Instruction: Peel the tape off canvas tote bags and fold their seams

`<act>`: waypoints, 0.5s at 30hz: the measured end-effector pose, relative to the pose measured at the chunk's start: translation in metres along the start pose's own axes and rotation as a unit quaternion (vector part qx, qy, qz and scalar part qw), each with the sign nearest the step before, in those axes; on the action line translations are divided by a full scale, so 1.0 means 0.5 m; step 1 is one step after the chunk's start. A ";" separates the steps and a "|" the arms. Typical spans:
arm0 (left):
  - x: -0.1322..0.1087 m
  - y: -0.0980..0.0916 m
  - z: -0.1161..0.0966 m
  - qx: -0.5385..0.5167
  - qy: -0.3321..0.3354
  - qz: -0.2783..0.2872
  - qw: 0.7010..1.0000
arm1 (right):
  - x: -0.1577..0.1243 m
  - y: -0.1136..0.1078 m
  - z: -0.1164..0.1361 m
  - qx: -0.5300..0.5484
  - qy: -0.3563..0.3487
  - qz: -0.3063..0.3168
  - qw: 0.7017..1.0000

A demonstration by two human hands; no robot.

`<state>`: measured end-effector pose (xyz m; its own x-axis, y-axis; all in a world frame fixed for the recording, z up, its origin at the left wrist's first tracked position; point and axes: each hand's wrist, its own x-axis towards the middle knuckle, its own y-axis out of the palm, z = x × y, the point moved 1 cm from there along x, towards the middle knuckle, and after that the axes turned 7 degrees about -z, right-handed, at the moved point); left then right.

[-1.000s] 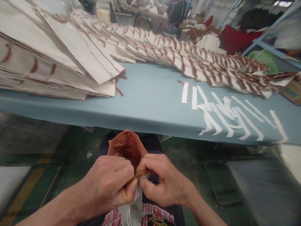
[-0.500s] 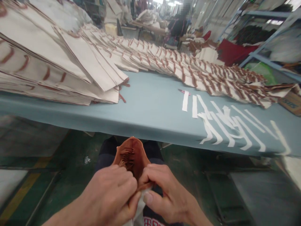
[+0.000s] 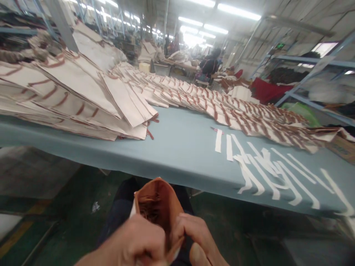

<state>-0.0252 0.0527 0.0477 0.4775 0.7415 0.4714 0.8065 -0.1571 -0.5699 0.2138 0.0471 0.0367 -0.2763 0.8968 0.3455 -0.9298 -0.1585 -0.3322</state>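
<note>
An open-topped cloth bag (image 3: pixel 169 201), pale outside with an orange-brown lining, is upright over my lap. Dark brown gathered material (image 3: pixel 151 207) shows inside it on the left. My left hand (image 3: pixel 141 236) is closed at the near left of the bag's mouth, blurred by motion. On the near right edge, my right hand (image 3: pixel 194 236) pinches the brown rim between bent fingers and thumb. The lower part of the bag is hidden behind my hands and the frame's bottom edge.
A blue-grey table (image 3: pixel 177 147) stretches across in front of me. Stacked cream pieces with brown strips (image 3: pixel 91 96) lie at left, with long overlapping rows (image 3: pixel 210 99) behind. White strips (image 3: pixel 263 166) hang over the right edge. A person (image 3: pixel 210 64) sits farther back.
The view has tilted up, so the table and my hands appear lower. The bag's mouth looks wider and my hands sit slightly farther apart on its rim.
</note>
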 end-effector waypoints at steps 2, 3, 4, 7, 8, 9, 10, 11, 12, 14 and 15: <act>0.024 -0.062 0.019 -0.068 -0.104 -0.024 0.992 | 0.008 -0.002 -0.008 -0.037 0.003 -0.003 0.999; 0.035 -0.088 0.026 -0.121 -0.155 -0.031 0.980 | 0.014 -0.001 -0.013 -0.052 0.006 0.000 0.999; 0.045 -0.109 0.028 -0.155 -0.185 -0.031 0.970 | 0.023 0.003 -0.019 -0.060 0.004 0.011 0.998; 0.059 -0.146 0.026 -0.179 -0.219 -0.018 0.959 | 0.055 0.025 -0.033 -0.053 -0.023 0.030 0.998; 0.057 -0.154 0.025 -0.162 -0.219 -0.018 0.962 | 0.065 0.034 -0.036 -0.040 -0.042 0.021 0.998; 0.054 -0.160 0.025 -0.143 -0.219 -0.019 0.965 | 0.074 0.042 -0.037 -0.022 -0.061 0.008 0.998; 0.049 -0.168 0.026 -0.128 -0.217 -0.026 0.967 | 0.082 0.049 -0.037 -0.003 -0.077 -0.004 0.997; 0.043 -0.176 0.028 -0.119 -0.216 -0.035 0.969 | 0.087 0.055 -0.037 0.014 -0.087 -0.017 0.996; 0.038 -0.186 0.031 -0.116 -0.219 -0.043 0.968 | 0.091 0.058 -0.036 0.025 -0.092 -0.028 0.995; 0.032 -0.205 0.033 -0.128 -0.229 -0.061 0.963 | 0.094 0.061 -0.038 0.028 -0.086 -0.038 0.995; 0.031 -0.214 0.032 -0.136 -0.233 -0.069 0.960 | 0.094 0.060 -0.041 0.021 -0.081 -0.042 0.996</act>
<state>-0.1098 0.0914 0.1053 0.2032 0.9689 0.1413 0.9424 -0.1543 -0.2969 0.1779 0.0929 0.0252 -0.2296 0.8298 0.5086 -0.9598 -0.1064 -0.2596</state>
